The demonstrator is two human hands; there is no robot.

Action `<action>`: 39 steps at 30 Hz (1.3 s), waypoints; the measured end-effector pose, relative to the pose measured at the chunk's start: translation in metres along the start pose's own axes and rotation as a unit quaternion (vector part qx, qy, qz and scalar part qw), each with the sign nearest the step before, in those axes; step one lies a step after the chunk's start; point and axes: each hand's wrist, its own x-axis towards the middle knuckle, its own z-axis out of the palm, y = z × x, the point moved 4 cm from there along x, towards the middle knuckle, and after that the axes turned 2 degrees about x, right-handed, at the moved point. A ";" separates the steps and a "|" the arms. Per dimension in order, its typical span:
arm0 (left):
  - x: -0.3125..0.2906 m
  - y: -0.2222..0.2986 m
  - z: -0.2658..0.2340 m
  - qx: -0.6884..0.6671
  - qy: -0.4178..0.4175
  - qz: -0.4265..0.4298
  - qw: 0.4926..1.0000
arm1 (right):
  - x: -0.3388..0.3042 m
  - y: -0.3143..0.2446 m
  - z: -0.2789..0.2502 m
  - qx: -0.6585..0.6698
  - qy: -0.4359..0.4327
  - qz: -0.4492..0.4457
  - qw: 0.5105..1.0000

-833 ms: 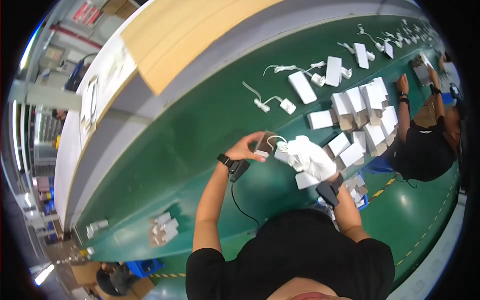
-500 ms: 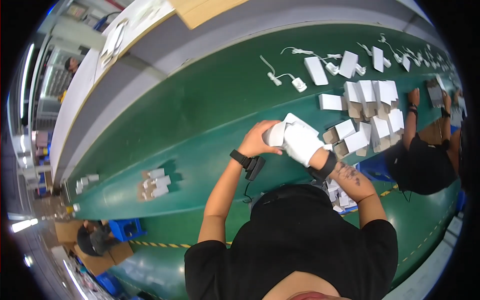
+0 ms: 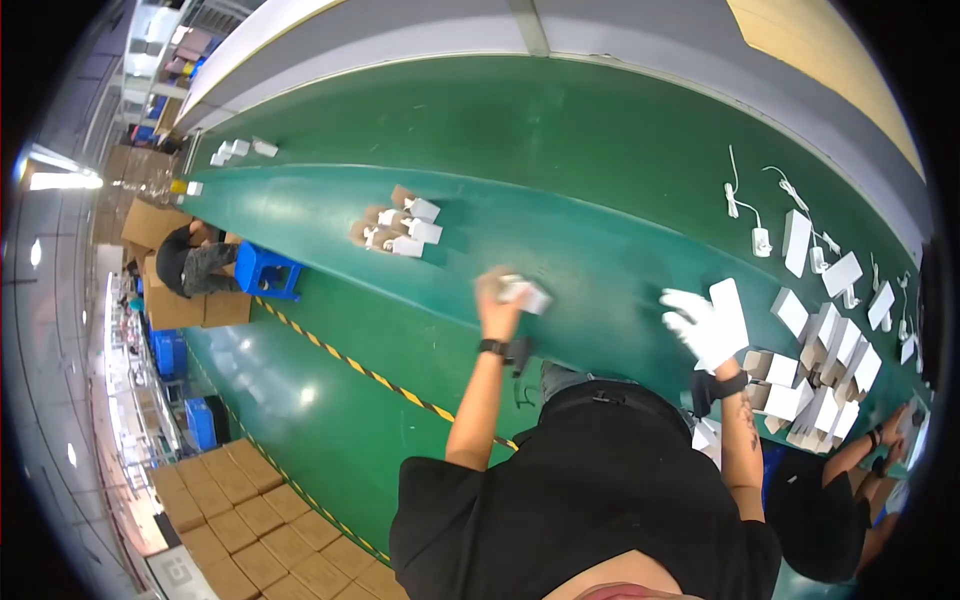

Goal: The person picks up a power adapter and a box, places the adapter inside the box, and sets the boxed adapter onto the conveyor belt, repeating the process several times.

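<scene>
Green in colour, the belt (image 3: 600, 262) is stretching lengthwise. On its right part, a cluster of open boxes (image 3: 781, 371) is standing with flaps raised; their insides are not showing clearly. On its left part, a smaller group of boxes (image 3: 424, 232) is showing white contents. Over the belt, the gloved right hand (image 3: 702, 328) is spreading its fingers, apparently holding nothing, near a flat white box (image 3: 729, 308). The bare left hand (image 3: 497, 298), blurred, is gripping a small white box (image 3: 538, 299) over the belt's middle. Beyond the belt's far edge, white adapters (image 3: 761, 242) are lying loose. Work is appearing partly done: the left group is looking filled; the right cluster and adapters are seemingly remaining.
</scene>
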 end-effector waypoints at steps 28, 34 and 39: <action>-0.068 0.160 0.176 -0.366 -0.523 -0.319 0.701 | -0.018 0.065 -0.141 0.017 0.446 0.162 0.880; -0.114 0.164 0.305 -0.531 -0.444 -0.487 0.532 | -0.089 0.010 -0.098 0.088 0.361 0.129 0.919; -0.137 0.176 0.301 -0.514 -0.474 -0.365 0.615 | -0.127 0.048 -0.047 0.644 0.468 0.108 0.595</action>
